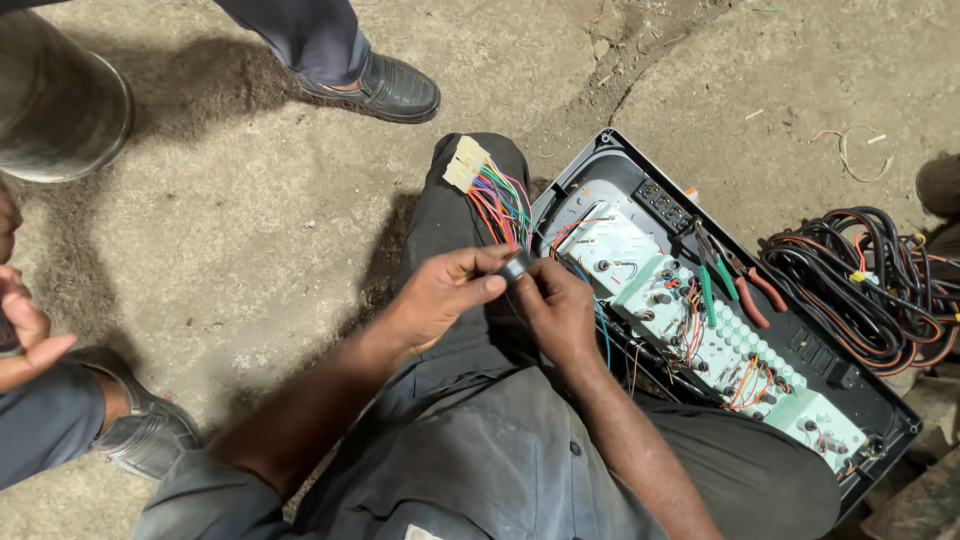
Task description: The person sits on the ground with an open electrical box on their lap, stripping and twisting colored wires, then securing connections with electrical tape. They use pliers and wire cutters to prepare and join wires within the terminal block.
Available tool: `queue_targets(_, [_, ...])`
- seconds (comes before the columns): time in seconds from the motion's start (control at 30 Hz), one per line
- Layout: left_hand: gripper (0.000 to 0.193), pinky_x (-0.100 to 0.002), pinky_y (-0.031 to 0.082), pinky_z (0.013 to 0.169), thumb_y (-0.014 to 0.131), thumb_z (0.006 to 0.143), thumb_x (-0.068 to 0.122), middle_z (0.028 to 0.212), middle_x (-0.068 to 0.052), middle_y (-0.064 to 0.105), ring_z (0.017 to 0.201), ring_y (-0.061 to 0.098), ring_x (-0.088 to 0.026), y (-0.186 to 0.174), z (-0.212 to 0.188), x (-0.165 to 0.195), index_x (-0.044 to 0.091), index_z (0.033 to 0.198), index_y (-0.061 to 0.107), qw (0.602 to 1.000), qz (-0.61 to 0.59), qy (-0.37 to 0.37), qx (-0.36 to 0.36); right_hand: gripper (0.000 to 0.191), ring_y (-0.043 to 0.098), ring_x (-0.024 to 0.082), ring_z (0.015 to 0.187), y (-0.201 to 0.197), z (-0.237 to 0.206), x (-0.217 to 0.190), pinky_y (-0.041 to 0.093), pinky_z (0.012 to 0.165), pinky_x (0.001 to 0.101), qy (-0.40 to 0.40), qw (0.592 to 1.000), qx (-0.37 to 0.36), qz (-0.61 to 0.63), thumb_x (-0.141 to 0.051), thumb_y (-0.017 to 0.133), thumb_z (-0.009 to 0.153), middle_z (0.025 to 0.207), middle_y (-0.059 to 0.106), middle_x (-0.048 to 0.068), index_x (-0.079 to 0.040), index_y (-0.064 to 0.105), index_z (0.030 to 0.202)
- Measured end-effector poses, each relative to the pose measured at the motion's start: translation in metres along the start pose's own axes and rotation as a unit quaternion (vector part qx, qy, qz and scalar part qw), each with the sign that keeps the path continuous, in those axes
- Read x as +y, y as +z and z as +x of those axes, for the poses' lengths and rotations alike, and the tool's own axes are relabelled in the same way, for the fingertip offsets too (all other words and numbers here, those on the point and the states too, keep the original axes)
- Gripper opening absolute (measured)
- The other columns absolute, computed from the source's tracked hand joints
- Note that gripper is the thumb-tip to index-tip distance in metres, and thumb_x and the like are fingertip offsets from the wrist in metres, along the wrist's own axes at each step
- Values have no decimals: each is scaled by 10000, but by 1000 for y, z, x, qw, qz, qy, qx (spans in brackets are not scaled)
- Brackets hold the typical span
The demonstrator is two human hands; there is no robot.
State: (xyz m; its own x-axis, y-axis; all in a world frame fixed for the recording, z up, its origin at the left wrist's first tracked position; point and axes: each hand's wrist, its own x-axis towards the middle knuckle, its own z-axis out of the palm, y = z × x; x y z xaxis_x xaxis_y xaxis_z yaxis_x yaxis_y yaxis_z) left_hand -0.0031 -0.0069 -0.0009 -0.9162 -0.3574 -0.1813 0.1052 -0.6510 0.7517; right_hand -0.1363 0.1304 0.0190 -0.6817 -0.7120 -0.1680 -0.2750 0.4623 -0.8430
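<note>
Both hands meeting over the lap, above dark grey trousers: left hand (445, 290) curled with thumb and forefinger pinched on a small black roll of tape (517, 264), right hand (558, 308) closed beside it, fingertips touching the same roll and the thin wires running under it. Just above the hands, draped over the knee, a bundle of coloured wires (500, 200) ending in pale plastic connectors (464, 163). Immediately right of the right hand, lying on the floor and leaning against the leg, an open black instrument housing (600, 165) with a pale green circuit panel (700, 330) inside, studded with small bulbs and short wires. Resting across that panel, red-handled pliers (752, 295) and a green-handled tool (708, 290). Further right, near the frame's right edge, a coil of black and red cable (860, 285). Underfoot, a rough, cracked concrete floor (250, 200), dusty and stained. At the top edge, another person's black shoe (385, 90); at the left edge, another person's hand (25, 335) and a second shoe (145, 435).
</note>
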Motion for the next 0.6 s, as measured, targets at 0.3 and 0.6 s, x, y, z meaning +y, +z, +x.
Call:
queue_targets(0.3, [590,-304,501,1012,819,821,11,1225,-126,671,1100,635,-150,8,20,-25,-45,1330,525,998,-25,14,56,205,588,123,631,0,-5,-5,502,607,306,-10,998,-35,-43,-204,707,962,702,669,115,-8,698,1024])
queue_targets(0.6, [177,-239,553,910,758,917,43,1198,-65,737,1004,682,-91,8,36,-51,-38,1069,719,970,9,162,182,167,608,111,767,-7,0,-7,511,703,288,-104,994,-34,28,-158,684,973,844,651,75,5,683,1012])
